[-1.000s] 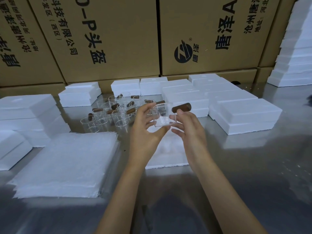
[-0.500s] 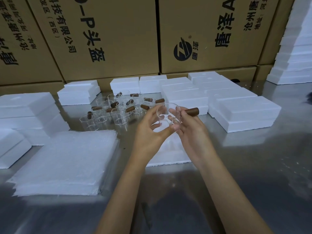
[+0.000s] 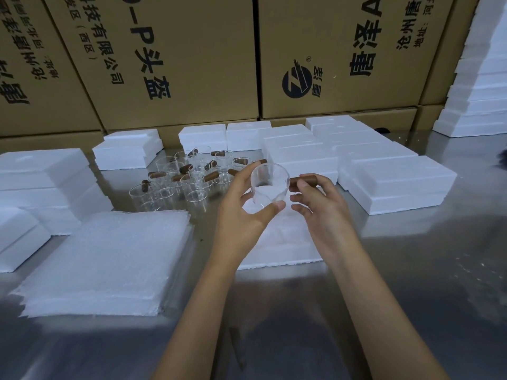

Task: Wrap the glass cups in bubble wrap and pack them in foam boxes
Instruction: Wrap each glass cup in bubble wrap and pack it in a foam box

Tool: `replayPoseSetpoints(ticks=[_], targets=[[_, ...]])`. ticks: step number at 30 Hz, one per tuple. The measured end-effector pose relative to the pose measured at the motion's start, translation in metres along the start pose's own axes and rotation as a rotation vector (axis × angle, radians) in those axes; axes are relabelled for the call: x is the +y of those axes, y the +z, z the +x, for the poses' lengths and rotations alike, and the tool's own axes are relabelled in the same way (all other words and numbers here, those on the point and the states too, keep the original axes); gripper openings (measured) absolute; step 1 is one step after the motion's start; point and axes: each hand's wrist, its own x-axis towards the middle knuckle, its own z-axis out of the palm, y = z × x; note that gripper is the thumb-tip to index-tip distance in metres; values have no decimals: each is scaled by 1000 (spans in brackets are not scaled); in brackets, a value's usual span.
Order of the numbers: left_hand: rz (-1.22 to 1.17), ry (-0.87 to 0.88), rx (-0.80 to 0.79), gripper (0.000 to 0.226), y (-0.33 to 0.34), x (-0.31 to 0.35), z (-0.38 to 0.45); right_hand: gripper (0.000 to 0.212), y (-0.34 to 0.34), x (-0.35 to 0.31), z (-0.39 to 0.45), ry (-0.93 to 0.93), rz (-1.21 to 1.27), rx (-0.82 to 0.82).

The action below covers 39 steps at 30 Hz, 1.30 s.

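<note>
The left hand [image 3: 241, 215] is curling its fingers [image 3: 248, 171] round the far wall of a clear glass cup [image 3: 270, 186] while its thumb is pressing the near wall, so the cup is being held upright above the tabletop [image 3: 411, 270]. The right hand [image 3: 321, 207] is pinching the cup's brown wooden handle [image 3: 303, 180], which is sticking out toward 3 o'clock; its lower fingers are curling just beside the glass, and whether they are touching it is hard to tell.

Directly below the cup a white sheet of bubble wrap [image 3: 282, 242] is lying flat on the tabletop. At 9 o'clock from the hands a thick stack of the same sheets [image 3: 109, 259] is resting. At about 10 o'clock a cluster of glass cups [image 3: 186, 182] with brown handles is standing close together. Closed white foam boxes [image 3: 397, 182] are lying at 2 o'clock, with more running along 12 o'clock and others at far 9 o'clock. At the far right a tall stack of foam boxes [image 3: 482, 86] is rising. Large cardboard cartons [image 3: 192, 64] with black printing are standing as a wall behind everything.
</note>
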Motion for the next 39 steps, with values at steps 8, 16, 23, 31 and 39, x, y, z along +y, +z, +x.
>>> replayPoseSetpoints(ticks=[8,16,23,31,39], targets=[[-82,-110,59,62,-1,5,-1,25,2,4,-2,-59,-176,126],[-23,-120,8,59,2,4,-1,34,1,3,-3,31,-239,189],[-97,-126,0,49,-2,4,-1,28,2,-2,-5,138,-330,-146],[663,-123,41,33,-56,18,4,12,5,0,-6,19,-450,-98],[1061,-853,-317,31,-143,11,1,8,5,3,-5,-8,-425,-54]])
